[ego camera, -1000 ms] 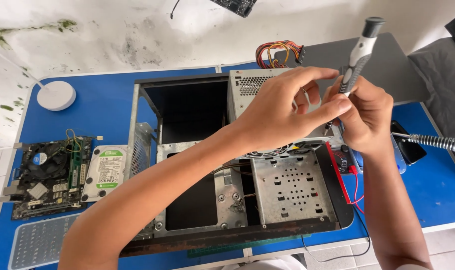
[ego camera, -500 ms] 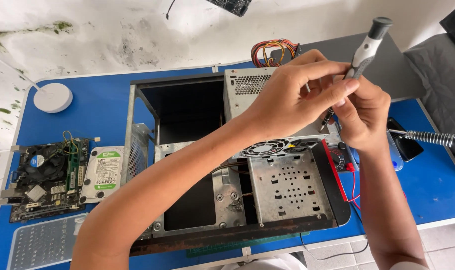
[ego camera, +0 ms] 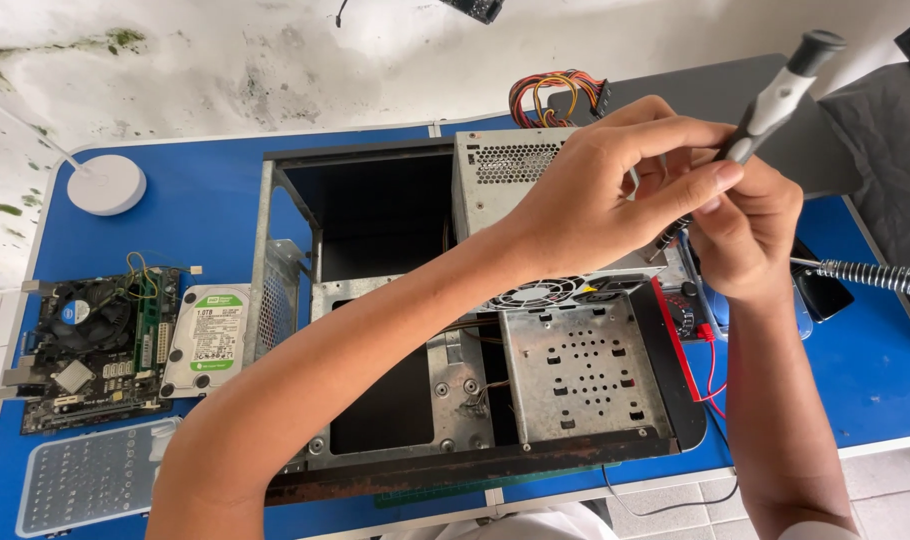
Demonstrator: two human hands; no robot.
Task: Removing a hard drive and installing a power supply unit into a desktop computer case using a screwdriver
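- Head view: the left hand (ego camera: 615,190) and right hand (ego camera: 745,235) met at the upper right of the frame, both pinching a grey-handled screwdriver (ego camera: 775,95) tilted toward the top right corner.
- Beneath them lay an open computer case (ego camera: 375,300) on the blue counter (ego camera: 195,200).
- At left sat a motherboard (ego camera: 95,350) beside a hard drive (ego camera: 207,338).

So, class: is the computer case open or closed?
Open. The case lies with its side panel off, so the drive cage, fan and power supply inside are exposed.
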